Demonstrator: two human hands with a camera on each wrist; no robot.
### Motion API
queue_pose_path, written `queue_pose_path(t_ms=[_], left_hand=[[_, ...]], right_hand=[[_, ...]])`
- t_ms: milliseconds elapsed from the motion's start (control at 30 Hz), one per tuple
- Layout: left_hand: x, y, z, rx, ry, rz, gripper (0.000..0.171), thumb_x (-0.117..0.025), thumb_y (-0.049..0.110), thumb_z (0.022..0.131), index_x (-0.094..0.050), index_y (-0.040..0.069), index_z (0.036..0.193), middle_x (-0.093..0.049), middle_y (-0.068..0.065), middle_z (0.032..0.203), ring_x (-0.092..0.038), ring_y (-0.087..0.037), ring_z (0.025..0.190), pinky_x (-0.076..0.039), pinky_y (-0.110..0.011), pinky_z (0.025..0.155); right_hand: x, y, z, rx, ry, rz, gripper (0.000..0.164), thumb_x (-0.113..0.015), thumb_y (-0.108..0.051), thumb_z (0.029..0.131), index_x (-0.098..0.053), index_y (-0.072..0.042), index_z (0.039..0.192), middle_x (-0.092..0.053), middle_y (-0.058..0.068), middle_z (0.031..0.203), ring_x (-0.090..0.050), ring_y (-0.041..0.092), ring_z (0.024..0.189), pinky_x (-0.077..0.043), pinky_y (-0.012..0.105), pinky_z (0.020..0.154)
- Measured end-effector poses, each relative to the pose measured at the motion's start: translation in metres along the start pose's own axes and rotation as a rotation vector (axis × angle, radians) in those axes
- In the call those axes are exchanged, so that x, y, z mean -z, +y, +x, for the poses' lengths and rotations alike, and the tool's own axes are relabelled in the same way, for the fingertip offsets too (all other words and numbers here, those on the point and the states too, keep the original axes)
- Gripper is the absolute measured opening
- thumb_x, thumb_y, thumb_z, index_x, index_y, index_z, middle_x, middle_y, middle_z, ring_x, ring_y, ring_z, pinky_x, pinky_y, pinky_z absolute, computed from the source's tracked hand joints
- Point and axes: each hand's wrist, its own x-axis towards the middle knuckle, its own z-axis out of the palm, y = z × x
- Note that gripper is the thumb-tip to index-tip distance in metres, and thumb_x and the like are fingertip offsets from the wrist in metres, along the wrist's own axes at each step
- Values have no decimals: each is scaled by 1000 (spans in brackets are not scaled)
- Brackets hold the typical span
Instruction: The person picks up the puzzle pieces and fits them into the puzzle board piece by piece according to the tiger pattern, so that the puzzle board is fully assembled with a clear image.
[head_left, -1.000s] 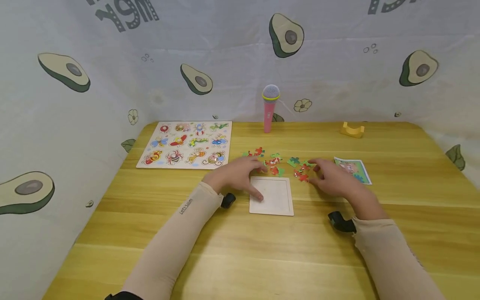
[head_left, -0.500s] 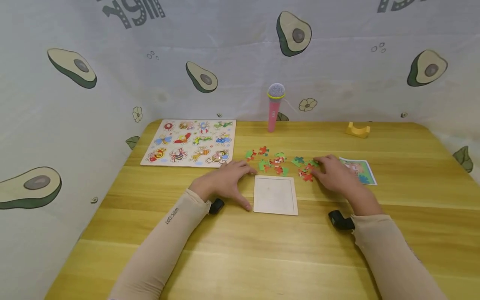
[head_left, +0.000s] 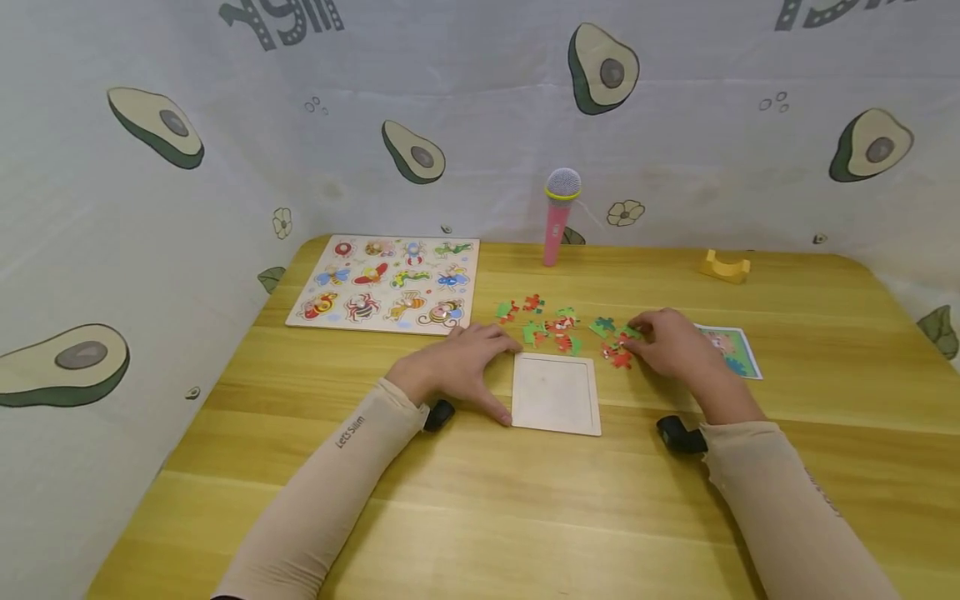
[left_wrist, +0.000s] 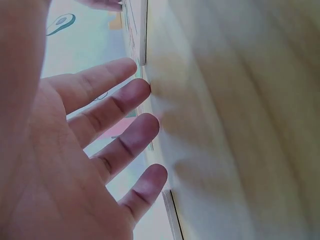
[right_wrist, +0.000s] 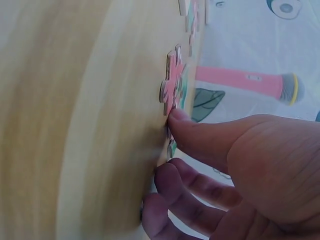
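A square pale wooden board (head_left: 555, 393) with a shallow recess lies flat at mid-table. My left hand (head_left: 457, 367) is at its left side, fingers spread and thumb near the lower left corner; its palm (left_wrist: 70, 165) shows holding nothing. Beyond the board are several loose jigsaw pieces (head_left: 562, 325), red and green, some with tiger stripes. At the right end of these, my right hand (head_left: 678, 350) has its thumb and curled fingers around a green jigsaw piece (right_wrist: 171, 148), partly hidden. The thumb reaches a red piece (right_wrist: 172, 82) in the right wrist view.
A wooden insect peg puzzle (head_left: 386, 283) lies at the back left. A pink toy microphone (head_left: 557, 225) stands at the back, with a yellow holder (head_left: 725, 267) to its right. Behind the right hand lies a picture card (head_left: 738, 354). A patterned cloth (head_left: 495, 100) hangs behind the table.
My left hand has drawn back leftward from above the board to its left edge. The right hand stays at the pieces, its fingers closer in on them. The head view has shifted slightly.
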Motion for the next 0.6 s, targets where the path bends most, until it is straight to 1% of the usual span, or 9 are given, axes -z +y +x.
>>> queue_pose_path(t_ms=[133, 300, 400, 467, 600], left_hand=[[-1, 4, 2, -9, 3, 18, 104, -79, 74, 67, -46, 21, 150, -43, 4, 145, -34, -19, 132, -29, -47, 106], [-3, 7, 3, -19, 4, 32, 103, -79, 74, 68, -47, 20, 149, -44, 3, 142, -36, -19, 128, -31, -43, 100], [-3, 7, 2, -18, 2, 27, 102, -79, 73, 68, -47, 20, 149, -43, 2, 143, -36, -19, 127, -31, -45, 102], [-4, 7, 2, -11, -1, 22, 102, -79, 72, 69, -46, 20, 150, -42, 2, 145, -35, -20, 130, -29, -49, 107], [-4, 6, 3, 3, -7, 9, 103, -79, 71, 69, -44, 21, 153, -40, 2, 148, -32, -21, 134, -24, -56, 112]], right_hand=[[0, -1, -1, 5, 3, -3, 40, -63, -15, 100, -57, 12, 129, -58, 31, 115, -55, 44, 104, -44, 60, 91], [1, -3, -4, 11, 13, -2, 40, -62, -13, 101, -56, 14, 130, -57, 33, 117, -55, 46, 108, -44, 61, 93], [4, -7, -8, -10, 12, 13, 43, -61, -15, 102, -54, 13, 133, -54, 34, 124, -52, 48, 114, -42, 62, 96], [6, -11, -10, -14, 12, 30, 44, -61, -17, 102, -53, 12, 134, -52, 35, 127, -49, 50, 118, -40, 63, 97], [9, -24, -15, -5, 4, 77, 46, -60, -19, 103, -52, 13, 136, -50, 36, 132, -49, 51, 119, -43, 61, 96]])
